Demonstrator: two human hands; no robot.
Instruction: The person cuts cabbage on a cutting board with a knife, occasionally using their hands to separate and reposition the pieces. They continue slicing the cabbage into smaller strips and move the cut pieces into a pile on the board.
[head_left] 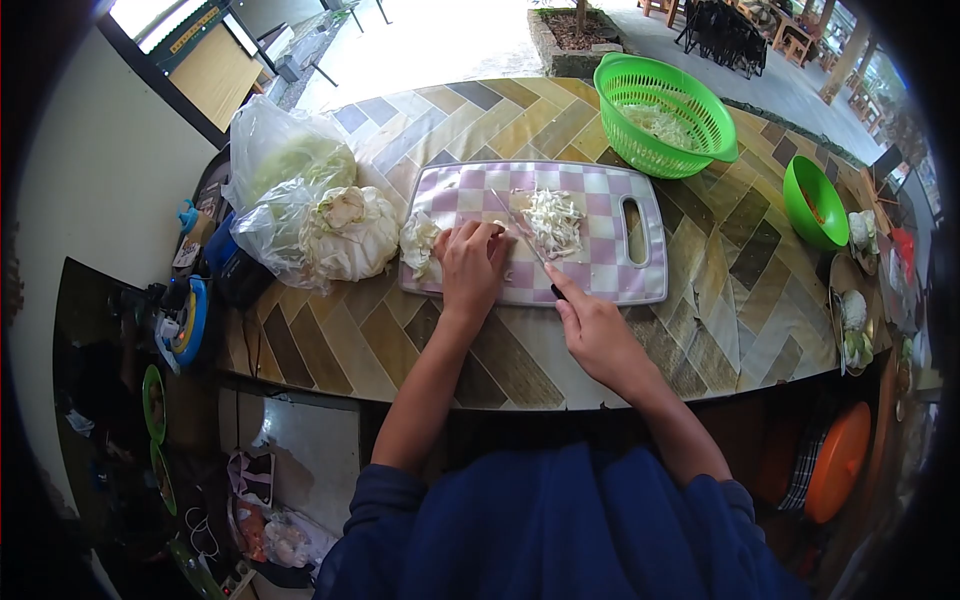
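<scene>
A pink and white checkered cutting board lies on the tiled table. My right hand grips the dark handle of a knife, whose blade points up and left over the board. Left of the blade, my left hand rests on the board with bent fingers, pressing a pale piece of cabbage mostly hidden under them. Shredded cabbage is heaped just right of the blade. A loose cabbage piece sits at the board's left edge, beside a large cabbage.
Behind the cabbage is a clear plastic bag. A green basket with shreds stands at the back right of the table, and a green bowl farther right. A blue round object is at the left edge.
</scene>
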